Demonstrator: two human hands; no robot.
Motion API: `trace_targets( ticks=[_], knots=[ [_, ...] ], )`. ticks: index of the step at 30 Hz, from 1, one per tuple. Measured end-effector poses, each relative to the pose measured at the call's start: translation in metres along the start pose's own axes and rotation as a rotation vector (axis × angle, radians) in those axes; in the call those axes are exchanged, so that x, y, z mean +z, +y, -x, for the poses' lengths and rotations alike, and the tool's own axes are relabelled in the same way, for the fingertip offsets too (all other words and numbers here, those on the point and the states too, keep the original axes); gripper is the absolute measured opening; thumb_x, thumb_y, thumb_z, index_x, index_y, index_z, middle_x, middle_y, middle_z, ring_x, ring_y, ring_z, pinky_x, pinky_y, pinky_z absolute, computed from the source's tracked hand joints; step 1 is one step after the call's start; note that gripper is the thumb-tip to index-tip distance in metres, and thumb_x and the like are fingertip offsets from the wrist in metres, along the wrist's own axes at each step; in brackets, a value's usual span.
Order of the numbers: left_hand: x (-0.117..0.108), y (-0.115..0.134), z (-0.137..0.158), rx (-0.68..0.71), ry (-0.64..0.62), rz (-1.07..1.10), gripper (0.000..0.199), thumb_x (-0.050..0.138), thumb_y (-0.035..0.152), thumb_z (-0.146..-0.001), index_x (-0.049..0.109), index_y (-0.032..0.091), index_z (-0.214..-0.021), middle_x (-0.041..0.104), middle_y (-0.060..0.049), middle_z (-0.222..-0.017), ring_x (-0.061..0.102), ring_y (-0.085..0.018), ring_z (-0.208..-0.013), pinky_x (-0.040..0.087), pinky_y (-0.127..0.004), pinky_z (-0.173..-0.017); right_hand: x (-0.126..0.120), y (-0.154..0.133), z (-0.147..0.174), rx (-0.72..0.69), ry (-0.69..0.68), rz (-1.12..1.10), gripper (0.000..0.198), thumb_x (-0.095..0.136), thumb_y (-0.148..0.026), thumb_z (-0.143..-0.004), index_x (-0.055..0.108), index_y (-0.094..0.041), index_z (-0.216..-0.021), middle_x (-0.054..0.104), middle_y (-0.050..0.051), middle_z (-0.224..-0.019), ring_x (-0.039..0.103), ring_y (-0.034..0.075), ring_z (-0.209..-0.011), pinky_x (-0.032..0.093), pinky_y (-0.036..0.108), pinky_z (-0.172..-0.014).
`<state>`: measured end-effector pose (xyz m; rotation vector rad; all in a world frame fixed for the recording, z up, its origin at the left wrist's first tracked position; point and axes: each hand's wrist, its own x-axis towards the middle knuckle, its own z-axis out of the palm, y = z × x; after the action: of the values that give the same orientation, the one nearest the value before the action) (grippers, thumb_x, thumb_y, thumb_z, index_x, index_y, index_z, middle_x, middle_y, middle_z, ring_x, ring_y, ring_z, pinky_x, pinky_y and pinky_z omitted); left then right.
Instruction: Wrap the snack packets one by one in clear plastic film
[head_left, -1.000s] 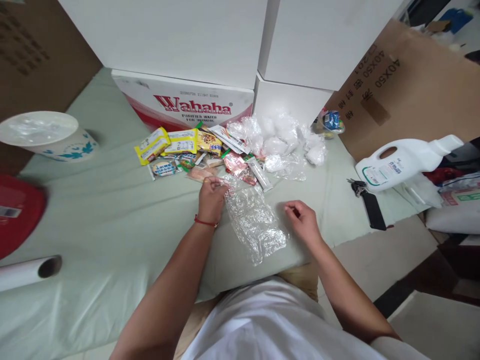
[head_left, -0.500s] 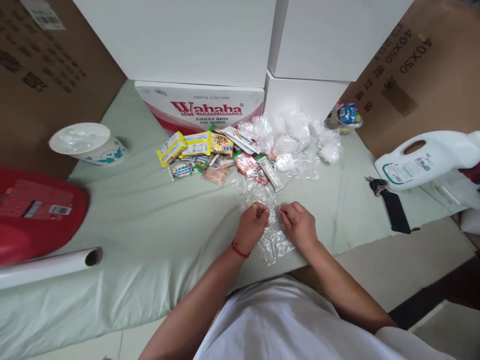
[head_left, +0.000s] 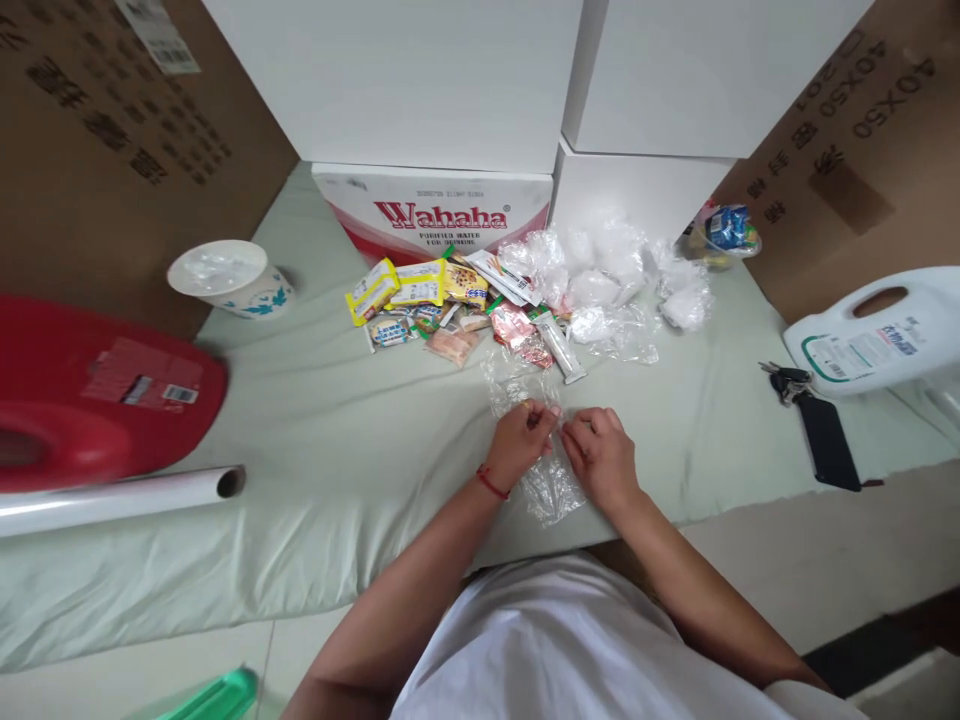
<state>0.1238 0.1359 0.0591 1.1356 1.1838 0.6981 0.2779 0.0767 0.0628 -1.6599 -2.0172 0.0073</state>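
A crinkled clear plastic bag [head_left: 551,490] lies stretched out on the green cloth near the table's front edge. My left hand [head_left: 521,437] pinches it from the left, with thumb and fingers pressed together. On the other side my right hand [head_left: 602,455] is closed in a pinch at the bag's edge, its fingertips almost meeting those of the left. Just beyond the bag's far end is a heap of small wrapped snacks [head_left: 457,320], among them yellow packets and a silvery stick pack [head_left: 559,348]. Crumpled clear bags [head_left: 607,275] are piled to its right.
A paper cup [head_left: 232,280] with clear plastic inside, a red jug [head_left: 127,395] and a white roll [head_left: 142,497] are on the left. Rightward are a white bottle [head_left: 877,335], keys with a black case [head_left: 829,440] and a small tub [head_left: 724,240]. Boxes [head_left: 442,215] stand behind.
My hands have come closer together over the bag, the left shifting toward the right. The whole view has swung a little to the left, bringing a green object into sight below.
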Motion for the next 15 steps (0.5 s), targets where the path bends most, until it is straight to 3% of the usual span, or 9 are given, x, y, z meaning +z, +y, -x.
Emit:
trace_targets(
  ticks=[5, 9, 12, 15],
  knots=[
    [-0.001, -0.007, -0.002, -0.019, -0.014, 0.133, 0.023, 0.076, 0.038, -0.075, 0.063, 0.02, -0.079, 0.065, 0.002, -0.068, 0.062, -0.015, -0.057, 0.052, -0.026, -0.052, 0.003, -0.012, 0.006, -0.017, -0.043, -0.131, 0.016, 0.061, -0.026, -0.101, 0.077, -0.025, -0.097, 0.071, 0.008, -0.099, 0.055, 0.024, -0.086, 0.047, 0.037, -0.071],
    [-0.006, -0.014, -0.003, -0.018, -0.025, 0.191, 0.014, 0.071, 0.031, -0.076, 0.066, 0.019, -0.081, 0.068, 0.001, -0.073, 0.065, -0.014, -0.06, 0.056, -0.028, -0.06, 0.001, -0.003, 0.002, 0.207, -0.006, -0.448, 0.019, 0.058, -0.035, -0.103, 0.074, -0.024, -0.1, 0.07, 0.007, -0.1, 0.062, 0.022, -0.092, 0.053, 0.038, -0.082],
    [-0.007, -0.016, -0.003, -0.017, -0.033, 0.229, 0.013, 0.071, 0.03, -0.075, 0.07, 0.019, -0.082, 0.069, 0.001, -0.073, 0.066, -0.015, -0.062, 0.057, -0.029, -0.062, 0.002, 0.0, -0.007, 0.378, 0.021, -0.498, 0.028, 0.061, -0.046, -0.1, 0.071, -0.023, -0.112, 0.069, 0.009, -0.107, 0.063, 0.023, -0.092, 0.054, 0.038, -0.079],
    [-0.005, -0.015, -0.002, -0.007, -0.028, 0.286, 0.013, 0.074, 0.031, -0.074, 0.072, 0.018, -0.078, 0.069, 0.0, -0.07, 0.065, -0.015, -0.061, 0.056, -0.028, -0.063, 0.011, -0.005, -0.019, 0.403, 0.007, -0.518, 0.033, 0.066, -0.052, -0.094, 0.071, -0.023, -0.111, 0.069, 0.01, -0.109, 0.063, 0.026, -0.1, 0.054, 0.039, -0.082]
  ],
)
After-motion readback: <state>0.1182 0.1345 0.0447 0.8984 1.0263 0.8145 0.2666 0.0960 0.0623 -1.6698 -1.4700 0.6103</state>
